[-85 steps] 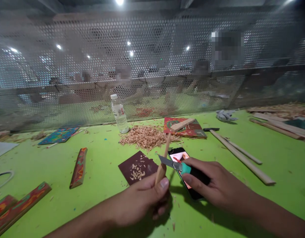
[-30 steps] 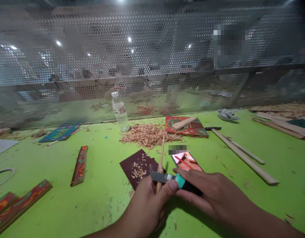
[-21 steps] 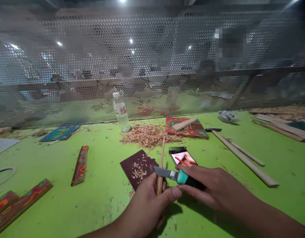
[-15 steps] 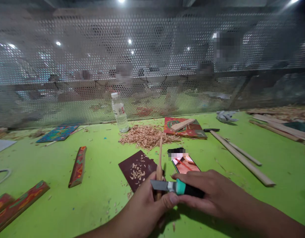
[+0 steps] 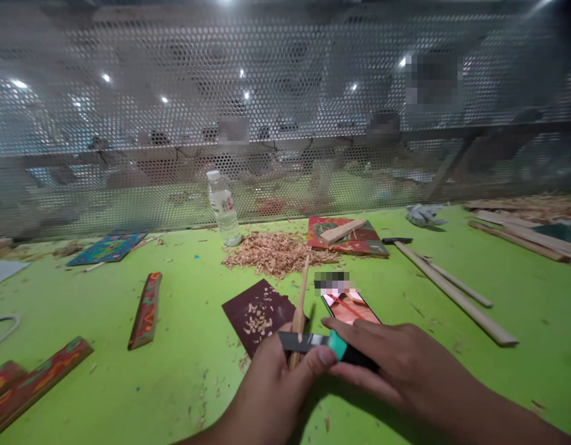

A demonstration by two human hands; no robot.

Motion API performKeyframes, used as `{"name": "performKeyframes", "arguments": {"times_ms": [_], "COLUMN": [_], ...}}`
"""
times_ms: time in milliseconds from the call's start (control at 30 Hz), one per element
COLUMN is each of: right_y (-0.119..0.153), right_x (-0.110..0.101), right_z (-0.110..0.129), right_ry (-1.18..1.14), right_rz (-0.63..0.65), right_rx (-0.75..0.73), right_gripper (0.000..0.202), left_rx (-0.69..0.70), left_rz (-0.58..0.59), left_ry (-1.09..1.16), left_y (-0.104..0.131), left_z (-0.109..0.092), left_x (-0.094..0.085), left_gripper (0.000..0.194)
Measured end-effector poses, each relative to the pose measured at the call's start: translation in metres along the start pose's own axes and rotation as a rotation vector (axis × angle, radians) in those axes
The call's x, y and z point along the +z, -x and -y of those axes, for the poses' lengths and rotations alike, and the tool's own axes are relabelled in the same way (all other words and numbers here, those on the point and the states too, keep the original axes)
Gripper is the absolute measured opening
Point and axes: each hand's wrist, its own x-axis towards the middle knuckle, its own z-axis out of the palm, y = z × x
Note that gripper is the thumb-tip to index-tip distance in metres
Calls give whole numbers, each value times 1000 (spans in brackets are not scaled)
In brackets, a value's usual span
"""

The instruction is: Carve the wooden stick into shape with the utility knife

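My left hand (image 5: 271, 383) is closed around a slim carved wooden stick (image 5: 304, 290), whose thin end points away from me. My right hand (image 5: 392, 364) grips a carving knife (image 5: 338, 346) with a teal and black handle. Its flat blade lies across the stick, close to my left thumb, which rests by the base of the blade. Below and beyond the stick lies a dark brown sheet (image 5: 280, 309) with wood chips on it. A phone (image 5: 350, 303) with a lit picture sits just past my right fingers, which hide its near end.
A heap of wood shavings (image 5: 271, 253) and a water bottle (image 5: 225, 213) stand before a perforated metal screen (image 5: 285, 154). Painted wooden strips (image 5: 145, 309) lie left. Long wooden sticks (image 5: 456, 296), a black-handled knife (image 5: 397, 240) and a painted board (image 5: 373, 241) lie right and behind.
The stick's tip has tilted to the right. The knife blade has shifted slightly up and now crosses the stick higher along its length. Both hands keep their hold.
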Motion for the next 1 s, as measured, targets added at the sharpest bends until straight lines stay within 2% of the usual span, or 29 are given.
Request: {"name": "performKeyframes", "arguments": {"times_ms": [100,233,400,500,567,700,867,1000], "right_y": [-1,-3,-6,-7,-6,0,5,1], "right_x": [0,-2,-6,-7,-6,0,4,2], "right_z": [5,4,-8,-12,-12,-11,-7,3], "right_ry": [19,-11,-58,-119,-155,-125,28,50], "right_rz": [-47,-93,-99,-1,69,101,-9,-86], "right_rx": [22,77,43,-22,-54,-74,-40,-42], "right_gripper": [62,61,62,60,57,57,60,58], "left_rx": [-51,-92,-129,-150,-173,-209,-34,-4], "left_rz": [-70,-62,60,174,210,180,113,47], "left_ry": [-16,60,147,180,183,211,405,259], "left_y": [0,-1,-2,-2,-1,-1,-2,-3], "left_z": [1,0,-4,-6,-6,-5,-1,3], "left_x": [1,4,2,-2,-4,-1,8,8], "left_gripper": [31,37,46,50,50,51,36,29]}}
